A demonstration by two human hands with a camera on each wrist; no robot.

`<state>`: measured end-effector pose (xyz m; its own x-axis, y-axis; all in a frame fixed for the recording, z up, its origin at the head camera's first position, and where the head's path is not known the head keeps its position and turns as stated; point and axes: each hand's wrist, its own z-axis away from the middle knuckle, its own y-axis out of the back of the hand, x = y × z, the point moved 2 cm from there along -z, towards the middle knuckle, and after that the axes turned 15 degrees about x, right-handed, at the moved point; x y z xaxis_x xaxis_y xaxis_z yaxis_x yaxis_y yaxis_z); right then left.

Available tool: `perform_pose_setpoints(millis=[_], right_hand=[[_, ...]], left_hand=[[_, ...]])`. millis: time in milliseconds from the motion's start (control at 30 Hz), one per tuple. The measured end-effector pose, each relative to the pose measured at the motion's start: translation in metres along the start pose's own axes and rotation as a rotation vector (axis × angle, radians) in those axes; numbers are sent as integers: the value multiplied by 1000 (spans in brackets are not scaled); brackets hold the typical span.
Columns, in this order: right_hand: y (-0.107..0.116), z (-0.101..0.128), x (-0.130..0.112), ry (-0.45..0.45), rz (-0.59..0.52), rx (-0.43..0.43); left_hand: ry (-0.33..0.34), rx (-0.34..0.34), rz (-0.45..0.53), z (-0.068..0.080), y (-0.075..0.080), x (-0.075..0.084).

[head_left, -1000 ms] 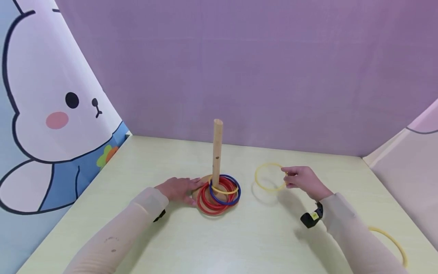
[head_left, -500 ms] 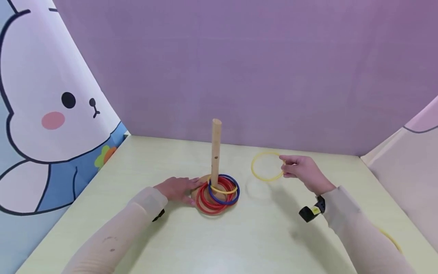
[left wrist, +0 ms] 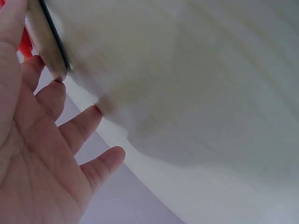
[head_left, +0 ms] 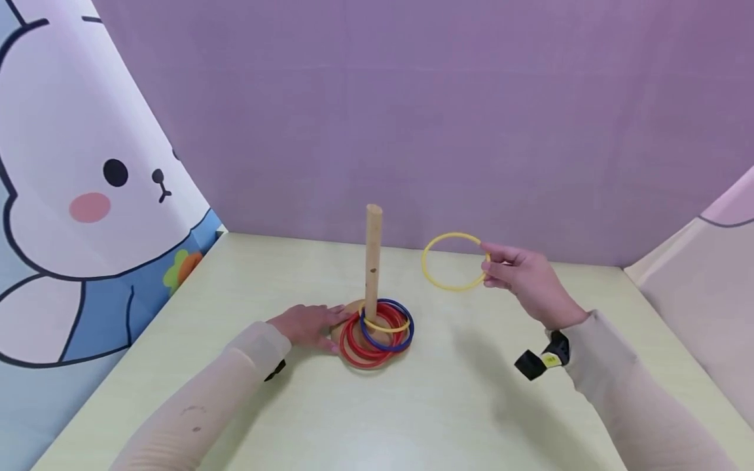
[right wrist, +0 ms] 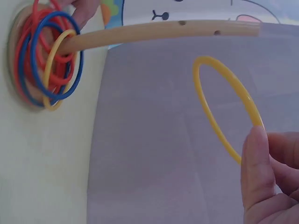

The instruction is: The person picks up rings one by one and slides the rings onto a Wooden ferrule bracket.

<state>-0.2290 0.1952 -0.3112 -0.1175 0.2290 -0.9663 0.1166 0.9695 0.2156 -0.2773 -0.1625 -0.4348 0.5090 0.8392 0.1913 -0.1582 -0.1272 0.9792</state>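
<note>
A wooden peg stands upright on a round wooden base. Around its foot lie several red rings, blue rings and a yellow ring. My left hand rests at the base's left edge with fingers spread; in the left wrist view some fingertips touch the base's rim. Between thumb and fingers, my right hand pinches another yellow ring, raised above the table to the right of the peg. That ring is apart from the peg, below its top in the head view.
The pale table carries the base near its middle. A purple cloth hangs along the back. On the left hangs a cloth with a cartoon animal, and a pale cloth borders the right side.
My right hand has lifted the yellow ring up from near the table and slightly left. The left hand stays at the base. The loose yellow ring at lower right is now out of sight.
</note>
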Motion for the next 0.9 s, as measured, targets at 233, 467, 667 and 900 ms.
perform_pose_setpoints(millis=[233,467,667,900], right_hand=[[-5,5,-12,-14,-358,22],[-16,12,-24,29,-634,59],[-32,19,-35,77,-733,96],[-49,21,-43,99,-739,120]], left_hand=[[6,3,23,2,-2,-2],[2,5,11,3,-3,-6],[-10,-3,12,4,-1,-3],[-8,-9,5,7,1,-1]])
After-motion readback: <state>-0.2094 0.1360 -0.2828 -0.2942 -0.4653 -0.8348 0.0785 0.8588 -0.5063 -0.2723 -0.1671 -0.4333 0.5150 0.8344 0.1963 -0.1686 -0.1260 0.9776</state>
